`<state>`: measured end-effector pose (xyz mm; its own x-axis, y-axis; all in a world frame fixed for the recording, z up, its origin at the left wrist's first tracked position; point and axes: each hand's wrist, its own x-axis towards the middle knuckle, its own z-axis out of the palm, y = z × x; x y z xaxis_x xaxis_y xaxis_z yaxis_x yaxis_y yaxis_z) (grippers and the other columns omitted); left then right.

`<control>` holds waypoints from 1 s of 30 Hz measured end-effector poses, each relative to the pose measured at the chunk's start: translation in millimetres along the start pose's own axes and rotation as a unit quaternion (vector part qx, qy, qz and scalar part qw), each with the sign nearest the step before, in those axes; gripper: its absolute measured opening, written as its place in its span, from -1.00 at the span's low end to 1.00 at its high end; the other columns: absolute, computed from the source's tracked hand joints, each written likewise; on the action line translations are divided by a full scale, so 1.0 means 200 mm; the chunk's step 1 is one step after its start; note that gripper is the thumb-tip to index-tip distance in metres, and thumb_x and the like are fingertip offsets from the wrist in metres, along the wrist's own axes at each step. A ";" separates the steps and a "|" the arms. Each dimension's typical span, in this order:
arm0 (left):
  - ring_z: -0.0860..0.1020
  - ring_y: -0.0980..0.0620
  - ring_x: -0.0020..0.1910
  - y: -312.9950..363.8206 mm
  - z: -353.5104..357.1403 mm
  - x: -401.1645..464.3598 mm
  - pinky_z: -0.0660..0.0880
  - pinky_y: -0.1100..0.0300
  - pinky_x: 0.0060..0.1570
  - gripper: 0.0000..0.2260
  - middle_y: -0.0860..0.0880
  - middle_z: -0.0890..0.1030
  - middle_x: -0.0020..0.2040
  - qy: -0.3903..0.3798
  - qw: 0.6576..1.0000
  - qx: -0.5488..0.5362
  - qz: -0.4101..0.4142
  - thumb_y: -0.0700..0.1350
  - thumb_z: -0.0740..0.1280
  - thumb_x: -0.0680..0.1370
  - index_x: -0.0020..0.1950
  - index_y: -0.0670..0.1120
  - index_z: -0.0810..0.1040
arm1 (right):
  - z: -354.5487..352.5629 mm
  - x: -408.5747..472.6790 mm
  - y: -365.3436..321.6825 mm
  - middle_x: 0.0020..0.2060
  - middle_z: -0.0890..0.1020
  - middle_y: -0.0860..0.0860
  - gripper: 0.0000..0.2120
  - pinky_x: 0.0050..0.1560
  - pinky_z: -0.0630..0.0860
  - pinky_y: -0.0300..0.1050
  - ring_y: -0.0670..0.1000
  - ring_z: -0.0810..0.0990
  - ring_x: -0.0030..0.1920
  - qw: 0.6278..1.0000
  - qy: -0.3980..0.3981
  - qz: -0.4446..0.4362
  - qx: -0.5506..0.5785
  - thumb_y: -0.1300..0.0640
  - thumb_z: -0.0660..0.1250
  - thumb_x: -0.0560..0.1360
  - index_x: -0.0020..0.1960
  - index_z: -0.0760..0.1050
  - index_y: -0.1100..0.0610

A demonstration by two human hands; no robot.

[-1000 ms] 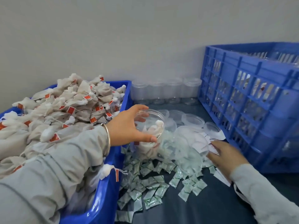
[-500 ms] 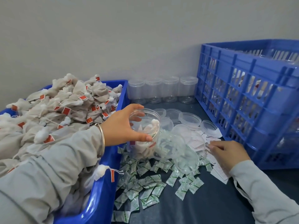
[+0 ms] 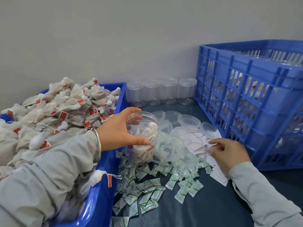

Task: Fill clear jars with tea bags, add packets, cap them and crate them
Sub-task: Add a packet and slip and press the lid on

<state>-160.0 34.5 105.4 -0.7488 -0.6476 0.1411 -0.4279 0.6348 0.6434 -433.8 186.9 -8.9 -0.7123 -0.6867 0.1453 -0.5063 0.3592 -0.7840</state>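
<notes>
My left hand (image 3: 120, 128) grips the rim of an open clear jar (image 3: 144, 145) that stands on the table and holds several tea bags. My right hand (image 3: 229, 151) rests with curled fingers on a pile of white paper slips (image 3: 198, 145), its fingertips at a slip. Clear lids (image 3: 188, 120) lie behind and beside the jar. Green-and-white packets (image 3: 147, 185) are strewn in front of it. A heap of tea bags with red tags (image 3: 62, 112) fills the blue bin (image 3: 101, 190) at the left.
Several empty clear jars (image 3: 161, 92) stand in a row against the wall. A tall blue slatted crate (image 3: 249, 99) with capped jars inside takes up the right side. The dark table surface (image 3: 213, 207) shows at the front right.
My right hand has shifted a little on the paper slips, its fingers now curled at one. My left hand keeps its grip on the jar.
</notes>
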 end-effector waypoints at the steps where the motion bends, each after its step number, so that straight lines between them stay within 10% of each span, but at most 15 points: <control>1: 0.50 0.20 0.14 0.00 0.00 0.00 0.43 0.40 0.08 -0.07 0.17 0.48 0.19 0.000 1.000 0.000 0.000 0.25 0.46 0.07 0.39 0.07 0.24 | 0.00 0.00 0.00 -0.41 0.61 -0.17 -0.82 -0.40 0.34 -0.56 -0.31 0.54 -0.38 1.000 0.003 -0.001 0.006 0.25 0.49 0.36 -0.14 0.62 -0.01; 8: 0.49 0.22 0.14 0.01 0.00 0.00 0.45 0.32 0.12 -0.05 0.18 0.48 0.18 -0.001 1.000 0.000 -0.002 0.27 0.45 0.05 0.39 0.08 0.25 | 0.00 0.00 -0.02 -0.36 0.61 -0.15 -0.84 -0.33 0.35 -0.39 -0.21 0.52 -0.32 0.999 -0.006 -0.011 -0.038 0.16 0.51 0.33 -0.35 0.59 -0.03; 23: 0.49 0.18 0.17 0.01 0.00 -0.01 0.47 0.23 0.17 -0.04 0.18 0.46 0.21 -0.008 1.000 0.008 -0.001 0.31 0.44 0.05 0.39 0.08 0.23 | -0.03 -0.05 -0.06 -0.09 0.66 0.01 -0.74 -0.21 0.45 -0.27 -0.09 0.56 -0.26 0.984 0.140 -0.045 0.104 0.09 0.16 0.60 0.16 0.58 0.10; 30: 0.47 0.28 0.13 0.01 0.00 0.00 0.44 0.38 0.09 -0.05 0.20 0.46 0.20 -0.006 1.000 0.019 0.003 0.31 0.44 0.07 0.39 0.10 0.22 | -0.07 -0.08 -0.20 -0.04 0.54 0.28 -0.50 -0.23 0.51 -0.27 0.06 0.50 -0.27 0.975 0.103 -0.093 0.173 0.34 0.13 0.58 0.45 0.22 -0.03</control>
<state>-160.7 36.7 106.0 -0.7577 -0.6383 0.1355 -0.4419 0.6547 0.6133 -408.8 193.0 28.1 -0.7243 -0.5648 0.3955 -0.4679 -0.0188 -0.8836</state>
